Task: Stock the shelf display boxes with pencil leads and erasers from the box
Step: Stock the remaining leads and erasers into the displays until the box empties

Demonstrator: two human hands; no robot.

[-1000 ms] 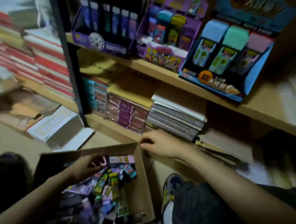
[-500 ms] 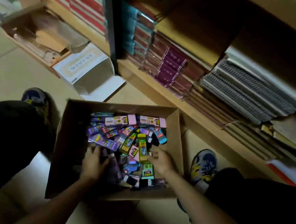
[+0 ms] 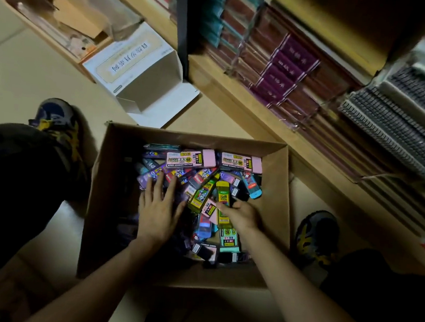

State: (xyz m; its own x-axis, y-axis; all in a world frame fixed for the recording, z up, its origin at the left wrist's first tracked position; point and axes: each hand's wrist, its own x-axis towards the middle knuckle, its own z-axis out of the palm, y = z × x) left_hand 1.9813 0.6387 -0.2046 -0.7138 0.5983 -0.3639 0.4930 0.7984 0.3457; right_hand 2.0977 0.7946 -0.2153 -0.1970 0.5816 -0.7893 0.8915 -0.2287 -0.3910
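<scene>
Left hand lies flat, fingers spread, in cardboard box; right hand fingers curl round yellow pack, lengthwise away from the person.

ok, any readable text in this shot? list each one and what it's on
"200": yellow label on both pink packs at the far wall of the cardboard box, upside down; other print there too small.
White carton on the floor: one line of large characters, upside down, blurred, unreadable.
Purple book bands on the shelf: characters, too blurred.
Other packs in the box: print too small.
</scene>
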